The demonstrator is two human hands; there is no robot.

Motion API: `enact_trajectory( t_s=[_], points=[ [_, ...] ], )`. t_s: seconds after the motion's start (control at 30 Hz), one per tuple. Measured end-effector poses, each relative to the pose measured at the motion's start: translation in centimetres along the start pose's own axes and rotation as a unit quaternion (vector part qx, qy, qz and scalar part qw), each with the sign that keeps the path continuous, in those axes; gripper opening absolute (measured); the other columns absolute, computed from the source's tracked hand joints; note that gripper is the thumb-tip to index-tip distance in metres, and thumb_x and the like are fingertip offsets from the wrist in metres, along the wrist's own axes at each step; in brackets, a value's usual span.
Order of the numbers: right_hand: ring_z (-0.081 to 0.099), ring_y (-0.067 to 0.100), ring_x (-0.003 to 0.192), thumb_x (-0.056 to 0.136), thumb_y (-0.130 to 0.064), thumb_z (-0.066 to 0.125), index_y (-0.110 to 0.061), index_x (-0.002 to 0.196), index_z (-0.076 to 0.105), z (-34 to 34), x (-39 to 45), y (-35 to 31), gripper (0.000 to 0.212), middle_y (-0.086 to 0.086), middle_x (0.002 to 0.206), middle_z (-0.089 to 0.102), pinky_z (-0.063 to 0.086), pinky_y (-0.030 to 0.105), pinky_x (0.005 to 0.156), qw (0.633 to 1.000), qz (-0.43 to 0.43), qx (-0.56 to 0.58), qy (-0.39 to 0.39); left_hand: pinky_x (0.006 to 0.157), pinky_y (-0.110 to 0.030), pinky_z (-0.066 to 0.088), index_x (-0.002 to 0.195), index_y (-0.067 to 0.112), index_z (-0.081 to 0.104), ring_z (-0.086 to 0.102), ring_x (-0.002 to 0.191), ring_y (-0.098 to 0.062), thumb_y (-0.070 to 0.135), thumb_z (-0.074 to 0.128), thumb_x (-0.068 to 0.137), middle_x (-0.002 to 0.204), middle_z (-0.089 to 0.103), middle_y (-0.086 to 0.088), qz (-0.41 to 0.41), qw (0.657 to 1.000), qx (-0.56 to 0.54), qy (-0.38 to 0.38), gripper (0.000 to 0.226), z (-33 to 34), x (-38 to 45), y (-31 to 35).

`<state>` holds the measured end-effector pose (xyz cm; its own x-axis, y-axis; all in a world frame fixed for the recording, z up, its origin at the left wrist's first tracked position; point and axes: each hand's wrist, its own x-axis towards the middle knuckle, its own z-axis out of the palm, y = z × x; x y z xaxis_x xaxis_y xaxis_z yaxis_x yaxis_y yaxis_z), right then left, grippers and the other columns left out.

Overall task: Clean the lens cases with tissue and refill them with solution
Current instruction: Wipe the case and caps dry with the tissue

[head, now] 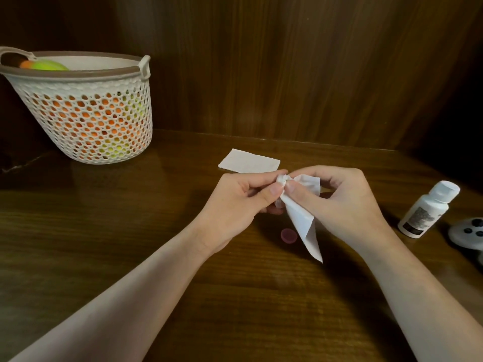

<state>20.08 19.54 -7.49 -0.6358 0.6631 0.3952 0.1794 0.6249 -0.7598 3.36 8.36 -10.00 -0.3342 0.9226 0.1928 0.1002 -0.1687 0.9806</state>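
Two bare hands meet above the middle of a dark brown wooden counter (104, 231). The left hand (240, 197) has its fingers curled around something small that is almost wholly hidden; only a sliver shows below its fingers, and I judge it to be the lens case being wiped, though the view cannot confirm this. The right hand (339, 199) pinches a crumpled white paper tissue (300, 215) between thumb and fingers, with the bunched end pressed against the left hand's fingertips. The tissue's long axis runs from that bunched far end down and toward the viewer, its loose tail hanging free near the right wrist.

Just below the hands, on the counter and slightly left of the hanging tail, sits a small round pink cap (288, 235) — nearer the left hand than the right. A flat, folded white tissue sheet (249, 162) lies just beyond the hands on the far side.

The white plastic solution bottle with a printed label (428, 209) stands well to the right, lid on, leaning in the wide view — the right hand is clearly the nearer one for reaching it when refilling comes. A white perforated plastic basket with a brown rim (86, 113) stands far left, with orange and green contents.
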Motion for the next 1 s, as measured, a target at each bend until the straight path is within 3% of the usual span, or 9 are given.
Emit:
enact_trajectory(
  t_s=[0.27, 0.4, 0.5, 0.6, 0.67, 0.87, 1.0],
  points=[
    [0.072, 0.0, 0.101, 0.09, -0.048, 0.077, -0.043, 0.097, 0.081, 0.0, 0.1, 0.1, 0.01, -0.023, 0.099, 0.078, 0.059, 0.014, 0.073, 0.997, -0.019, 0.073, -0.02, 0.089, -0.035, 0.065, 0.133, 0.021, 0.073, 0.077, 0.107, -0.021, 0.011, 0.067, 0.101, 0.123, 0.078, 0.005, 0.0, 1.0, -0.018, -0.004, 0.034, -0.2, 0.0, 0.3],
    [0.071, -0.001, 0.1, 0.092, -0.043, 0.08, -0.044, 0.095, 0.079, -0.1, 0.1, 0.1, 0.003, -0.022, 0.098, 0.078, 0.057, 0.013, 0.067, 0.999, -0.015, 0.05, -0.016, 0.072, -0.02, 0.063, 0.131, 0.024, 0.073, 0.079, 0.096, -0.016, 0.011, 0.07, 0.099, 0.11, 0.082, 0.006, 0.008, 1.0, -0.007, 0.006, 0.035, -0.3, 0.0, 0.2],
    [0.067, -0.008, 0.098, 0.091, -0.045, 0.079, -0.044, 0.089, 0.078, -0.1, 0.0, 0.1, 0.002, -0.028, 0.094, 0.075, 0.054, 0.016, 0.061, 1.0, 0.0, -0.011, -0.004, 0.084, -0.03, 0.064, 0.133, 0.021, 0.072, 0.077, 0.092, -0.018, 0.012, 0.069, 0.1, 0.108, 0.082, -0.002, -0.005, 1.0, -0.02, 0.0, 0.034, -0.1, 0.1, 0.0],
    [0.065, -0.01, 0.096, 0.087, -0.048, 0.074, -0.048, 0.084, 0.073, 0.2, -0.2, -0.3, 0.003, -0.029, 0.082, 0.072, 0.051, 0.019, 0.065, 0.996, -0.018, -0.076, 0.037, 0.085, -0.03, 0.062, 0.131, 0.02, 0.074, 0.074, 0.086, -0.014, 0.011, 0.068, 0.1, 0.105, 0.081, -0.009, -0.013, 0.999, -0.044, -0.005, 0.032, 0.0, 0.1, -0.2],
    [0.068, -0.004, 0.091, 0.087, -0.047, 0.071, -0.047, 0.089, 0.072, 0.4, -0.4, -0.7, 0.002, -0.032, 0.086, 0.071, 0.054, 0.024, 0.07, 0.992, -0.049, -0.099, 0.059, 0.085, -0.031, 0.062, 0.132, 0.018, 0.074, 0.073, 0.087, -0.014, 0.011, 0.067, 0.101, 0.106, 0.08, -0.011, -0.019, 0.998, -0.052, -0.008, 0.033, -0.1, 0.2, -0.3],
    [0.07, 0.004, 0.101, 0.091, -0.041, 0.077, -0.046, 0.09, 0.076, 0.3, -0.5, -0.8, 0.005, -0.023, 0.095, 0.076, 0.061, 0.033, 0.079, 0.999, -0.021, -0.005, 0.03, 0.088, -0.033, 0.064, 0.13, 0.017, 0.076, 0.076, 0.106, -0.024, 0.013, 0.067, 0.101, 0.116, 0.08, -0.003, -0.021, 0.998, -0.065, -0.012, 0.031, -0.1, 0.3, -0.3],
    [0.066, -0.005, 0.1, 0.091, -0.042, 0.078, -0.043, 0.09, 0.079, 0.0, -0.2, -0.6, 0.002, -0.027, 0.091, 0.075, 0.057, 0.026, 0.072, 0.999, -0.002, -0.047, 0.005, 0.088, -0.032, 0.063, 0.132, 0.015, 0.075, 0.075, 0.096, -0.019, 0.013, 0.067, 0.101, 0.114, 0.08, -0.008, -0.027, 0.998, -0.063, -0.017, 0.032, -0.3, 0.2, -0.5]
  ],
)
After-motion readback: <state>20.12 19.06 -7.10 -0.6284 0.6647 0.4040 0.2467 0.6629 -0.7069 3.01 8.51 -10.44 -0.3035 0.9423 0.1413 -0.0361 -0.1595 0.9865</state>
